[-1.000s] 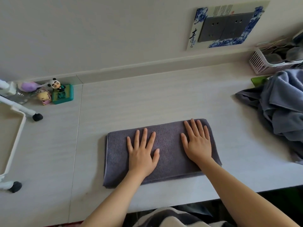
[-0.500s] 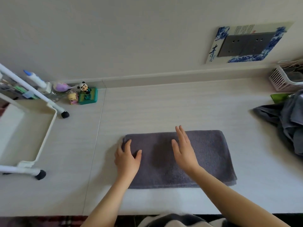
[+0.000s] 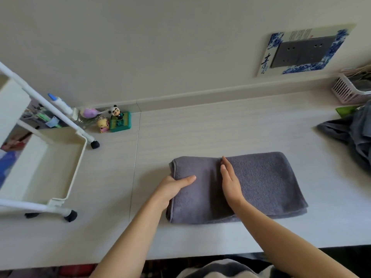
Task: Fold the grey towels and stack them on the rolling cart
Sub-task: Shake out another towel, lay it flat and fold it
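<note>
A grey towel (image 3: 267,183), folded into a long rectangle, lies flat on the white table (image 3: 220,125). My left hand (image 3: 172,187) grips its left end, thumb on top and fingers tucked under the edge. Edge-on across the towel's middle stands my right hand (image 3: 228,181), fingers straight and pressing down. The white rolling cart (image 3: 50,157) stands on the table at the left, its tray bare. A heap of unfolded grey towels (image 3: 353,141) lies at the right edge.
Small toy figures (image 3: 116,121) and a green box sit by the wall behind the cart. A pink basket (image 3: 349,91) stands in the far right corner. A wall socket panel (image 3: 301,51) hangs above. The table's front edge runs close to my body.
Both hands slid left across the towel. The left hand went from lying flat to gripping the left end; the right hand turned onto its edge at the middle. The view shifted left, showing more cart.
</note>
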A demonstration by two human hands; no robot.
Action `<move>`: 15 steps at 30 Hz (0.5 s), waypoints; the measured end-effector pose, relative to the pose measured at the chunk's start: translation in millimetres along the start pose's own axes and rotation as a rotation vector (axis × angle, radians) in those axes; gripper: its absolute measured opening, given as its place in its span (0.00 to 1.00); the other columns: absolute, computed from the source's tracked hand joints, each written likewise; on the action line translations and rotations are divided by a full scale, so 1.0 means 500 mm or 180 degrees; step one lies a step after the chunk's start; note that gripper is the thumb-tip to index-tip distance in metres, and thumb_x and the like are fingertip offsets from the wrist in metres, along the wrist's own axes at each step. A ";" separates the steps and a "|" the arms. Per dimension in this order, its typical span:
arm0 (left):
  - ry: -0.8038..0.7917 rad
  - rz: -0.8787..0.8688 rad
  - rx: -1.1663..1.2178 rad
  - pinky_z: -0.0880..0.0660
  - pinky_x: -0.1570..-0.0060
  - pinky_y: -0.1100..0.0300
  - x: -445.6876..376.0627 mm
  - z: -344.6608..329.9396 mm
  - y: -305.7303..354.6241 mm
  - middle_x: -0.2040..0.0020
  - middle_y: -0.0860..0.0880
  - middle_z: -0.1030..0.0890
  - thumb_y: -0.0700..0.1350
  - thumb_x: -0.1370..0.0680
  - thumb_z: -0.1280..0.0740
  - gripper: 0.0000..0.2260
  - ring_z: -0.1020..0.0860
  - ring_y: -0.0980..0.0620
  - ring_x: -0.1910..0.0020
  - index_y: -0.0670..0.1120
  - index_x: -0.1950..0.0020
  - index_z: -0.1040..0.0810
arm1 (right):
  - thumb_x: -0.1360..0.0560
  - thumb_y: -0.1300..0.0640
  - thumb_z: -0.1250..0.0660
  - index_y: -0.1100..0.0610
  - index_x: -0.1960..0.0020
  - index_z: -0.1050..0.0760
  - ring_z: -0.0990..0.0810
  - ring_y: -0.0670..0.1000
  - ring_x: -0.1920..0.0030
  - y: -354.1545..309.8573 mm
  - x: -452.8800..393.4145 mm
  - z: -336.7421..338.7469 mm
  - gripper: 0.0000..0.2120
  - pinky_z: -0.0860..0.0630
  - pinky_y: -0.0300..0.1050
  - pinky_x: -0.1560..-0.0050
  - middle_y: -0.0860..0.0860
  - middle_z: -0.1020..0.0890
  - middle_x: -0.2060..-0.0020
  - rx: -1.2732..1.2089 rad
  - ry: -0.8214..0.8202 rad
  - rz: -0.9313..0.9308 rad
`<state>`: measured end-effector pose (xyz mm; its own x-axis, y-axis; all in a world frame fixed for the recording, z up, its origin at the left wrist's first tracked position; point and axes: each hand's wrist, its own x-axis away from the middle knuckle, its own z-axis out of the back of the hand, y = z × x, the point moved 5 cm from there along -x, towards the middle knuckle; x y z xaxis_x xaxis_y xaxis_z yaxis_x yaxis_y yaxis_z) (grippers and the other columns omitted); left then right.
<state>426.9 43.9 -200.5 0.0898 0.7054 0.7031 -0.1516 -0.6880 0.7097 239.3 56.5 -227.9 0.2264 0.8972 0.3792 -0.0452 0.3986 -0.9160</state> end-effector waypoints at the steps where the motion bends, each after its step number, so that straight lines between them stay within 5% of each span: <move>1: -0.0142 -0.0080 0.0013 0.21 0.61 0.60 0.010 -0.015 0.014 0.54 0.44 0.15 0.43 0.28 0.27 0.08 0.16 0.50 0.59 0.43 0.51 0.19 | 0.18 0.51 0.49 0.49 0.26 0.40 0.39 0.44 0.28 -0.002 0.001 0.001 0.21 0.45 0.36 0.33 0.44 0.35 0.28 -0.0031 0.0018 0.0016; 5: -0.0248 -0.0320 -0.0187 0.22 0.58 0.60 0.019 -0.055 0.063 0.53 0.45 0.16 0.44 0.26 0.28 0.07 0.17 0.51 0.57 0.43 0.51 0.20 | 0.20 0.42 0.48 0.46 0.27 0.39 0.36 0.45 0.29 -0.002 -0.005 0.000 0.23 0.44 0.44 0.28 0.43 0.33 0.30 -0.0169 -0.0039 -0.0108; 7: -0.0141 -0.0452 -0.0483 0.21 0.53 0.57 0.017 -0.064 0.090 0.48 0.44 0.17 0.52 0.30 0.26 0.20 0.18 0.50 0.53 0.41 0.44 0.23 | 0.24 0.37 0.47 0.45 0.30 0.35 0.31 0.46 0.32 0.002 0.006 0.019 0.25 0.39 0.51 0.28 0.44 0.29 0.33 -0.0414 0.0191 -0.0153; 9: 0.0111 -0.0503 -0.0731 0.23 0.44 0.50 0.017 -0.063 0.114 0.43 0.45 0.20 0.59 0.36 0.27 0.34 0.20 0.47 0.47 0.41 0.38 0.29 | 0.21 0.43 0.47 0.49 0.37 0.29 0.24 0.47 0.42 0.002 0.042 0.043 0.18 0.30 0.49 0.36 0.47 0.22 0.42 -0.0586 0.0550 -0.0151; 11: 0.0193 -0.0523 -0.0707 0.26 0.41 0.47 0.024 -0.077 0.131 0.40 0.44 0.24 0.59 0.36 0.27 0.37 0.23 0.44 0.43 0.40 0.35 0.35 | 0.19 0.51 0.48 0.55 0.42 0.26 0.21 0.50 0.53 0.018 0.085 0.060 0.15 0.24 0.48 0.48 0.53 0.19 0.51 -0.0783 0.0956 -0.0149; 15: 0.0225 -0.0701 -0.0763 0.25 0.57 0.56 0.045 -0.147 0.142 0.42 0.44 0.26 0.51 0.26 0.29 0.29 0.25 0.46 0.46 0.39 0.35 0.38 | 0.17 0.51 0.50 0.64 0.42 0.27 0.19 0.54 0.54 0.080 0.116 0.063 0.19 0.24 0.48 0.51 0.58 0.19 0.53 -0.1345 0.0887 -0.0643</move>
<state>346.1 23.5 -137.5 0.0790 0.8486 0.5232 -0.3641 -0.4640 0.8076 219.9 130.3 -238.6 0.4419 0.7034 0.5567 0.4078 0.3952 -0.8231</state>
